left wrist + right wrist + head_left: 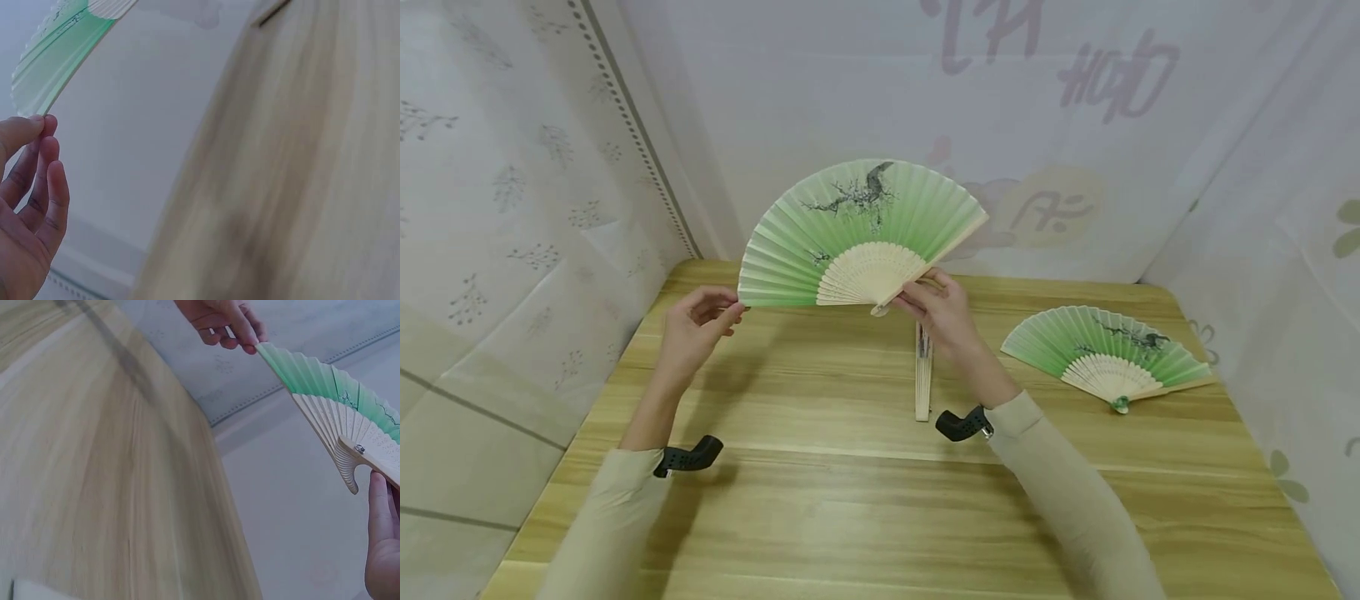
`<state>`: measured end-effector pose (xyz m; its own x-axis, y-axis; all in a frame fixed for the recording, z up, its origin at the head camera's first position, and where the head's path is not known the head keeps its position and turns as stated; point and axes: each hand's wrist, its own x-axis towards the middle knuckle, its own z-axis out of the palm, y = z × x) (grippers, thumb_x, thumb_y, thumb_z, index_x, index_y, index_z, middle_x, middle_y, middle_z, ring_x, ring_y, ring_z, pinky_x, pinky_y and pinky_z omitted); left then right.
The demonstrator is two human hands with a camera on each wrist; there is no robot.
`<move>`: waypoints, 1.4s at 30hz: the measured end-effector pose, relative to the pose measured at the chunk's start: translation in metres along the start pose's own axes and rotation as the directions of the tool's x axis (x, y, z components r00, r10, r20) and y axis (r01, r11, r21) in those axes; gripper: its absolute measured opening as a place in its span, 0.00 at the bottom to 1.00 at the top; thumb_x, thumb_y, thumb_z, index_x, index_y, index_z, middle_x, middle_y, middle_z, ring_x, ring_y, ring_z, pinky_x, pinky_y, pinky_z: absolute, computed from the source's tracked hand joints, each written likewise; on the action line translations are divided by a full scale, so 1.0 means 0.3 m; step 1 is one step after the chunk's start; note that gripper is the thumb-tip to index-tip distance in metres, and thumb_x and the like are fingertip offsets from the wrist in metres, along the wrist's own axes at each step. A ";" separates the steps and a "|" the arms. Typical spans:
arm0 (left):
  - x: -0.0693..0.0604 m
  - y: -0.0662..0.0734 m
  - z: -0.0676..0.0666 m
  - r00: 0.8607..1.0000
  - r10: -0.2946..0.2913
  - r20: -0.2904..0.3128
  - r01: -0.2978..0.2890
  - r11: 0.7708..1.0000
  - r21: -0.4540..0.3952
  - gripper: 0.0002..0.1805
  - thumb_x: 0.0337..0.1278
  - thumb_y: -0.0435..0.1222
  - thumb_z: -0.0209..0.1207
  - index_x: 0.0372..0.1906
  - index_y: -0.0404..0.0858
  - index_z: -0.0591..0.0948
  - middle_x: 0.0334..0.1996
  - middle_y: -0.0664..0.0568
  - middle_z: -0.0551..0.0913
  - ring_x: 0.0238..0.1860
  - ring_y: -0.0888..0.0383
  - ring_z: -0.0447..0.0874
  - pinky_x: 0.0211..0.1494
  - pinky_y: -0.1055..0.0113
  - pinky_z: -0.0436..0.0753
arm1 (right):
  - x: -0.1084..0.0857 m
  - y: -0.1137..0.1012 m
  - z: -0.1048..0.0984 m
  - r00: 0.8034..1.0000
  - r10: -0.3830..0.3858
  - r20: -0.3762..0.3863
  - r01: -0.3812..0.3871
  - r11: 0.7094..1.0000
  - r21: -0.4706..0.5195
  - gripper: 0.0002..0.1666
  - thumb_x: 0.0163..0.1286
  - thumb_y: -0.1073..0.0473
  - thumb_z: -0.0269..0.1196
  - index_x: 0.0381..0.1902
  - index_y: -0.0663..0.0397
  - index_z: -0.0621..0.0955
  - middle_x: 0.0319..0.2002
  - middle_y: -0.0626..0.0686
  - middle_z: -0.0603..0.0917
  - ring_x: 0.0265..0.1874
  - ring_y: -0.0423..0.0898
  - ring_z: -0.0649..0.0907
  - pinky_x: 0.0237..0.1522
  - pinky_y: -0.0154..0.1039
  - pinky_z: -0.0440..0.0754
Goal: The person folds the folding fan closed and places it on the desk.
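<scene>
A green folding fan (850, 217) with a dark blossom branch is spread wide above the table. My left hand (696, 329) pinches its left outer corner between thumb and forefinger; in the left wrist view the other fingers of that hand (37, 194) are loosely bent. My right hand (943, 312) holds the fan's right guard stick near the pivot. In the right wrist view the fan's ribs (331, 422) converge at the pivot, and part of the right hand (384, 537) is cut off by the frame edge.
A second green fan (1112, 358) lies spread on the table's right side. A folded fan (923, 375) lies below my right hand, partly hidden by it. The wooden table (850, 517) meets patterned curtains (512, 208) at its left and back.
</scene>
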<state>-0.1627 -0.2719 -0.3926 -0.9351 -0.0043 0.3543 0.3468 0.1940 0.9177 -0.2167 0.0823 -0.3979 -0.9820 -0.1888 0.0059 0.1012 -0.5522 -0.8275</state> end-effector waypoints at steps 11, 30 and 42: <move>0.073 0.075 0.099 0.997 0.063 0.052 -0.064 0.998 0.025 0.10 0.64 0.23 0.64 0.46 0.18 0.79 0.35 0.35 0.84 0.32 0.53 0.83 0.33 0.71 0.83 | -0.062 -0.104 -0.144 0.995 -0.047 0.090 0.049 0.999 -0.020 0.12 0.76 0.75 0.55 0.55 0.73 0.78 0.48 0.66 0.82 0.46 0.55 0.87 0.55 0.45 0.81; 0.139 0.064 0.275 0.991 0.062 0.116 -0.047 0.991 -0.125 0.10 0.66 0.23 0.62 0.48 0.18 0.79 0.37 0.33 0.81 0.34 0.44 0.81 0.33 0.67 0.84 | -0.141 -0.130 -0.327 0.995 -0.104 0.012 0.104 0.994 -0.033 0.11 0.75 0.75 0.58 0.50 0.69 0.83 0.43 0.62 0.85 0.42 0.53 0.88 0.53 0.46 0.82; 0.149 -0.046 0.334 0.996 0.003 0.089 0.014 0.981 -0.195 0.13 0.69 0.24 0.60 0.51 0.18 0.77 0.40 0.32 0.80 0.32 0.60 0.82 0.35 0.66 0.84 | -0.151 -0.104 -0.375 0.991 -0.128 -0.040 0.127 0.992 -0.026 0.08 0.74 0.75 0.58 0.46 0.71 0.82 0.40 0.62 0.86 0.41 0.54 0.88 0.53 0.46 0.82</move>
<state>-0.2165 -0.1766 -0.4075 -0.9368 0.0835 0.3397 0.3408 -0.0013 0.9401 -0.1933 0.1995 -0.4354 -0.9925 -0.0836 0.0895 -0.0289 -0.5501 -0.8346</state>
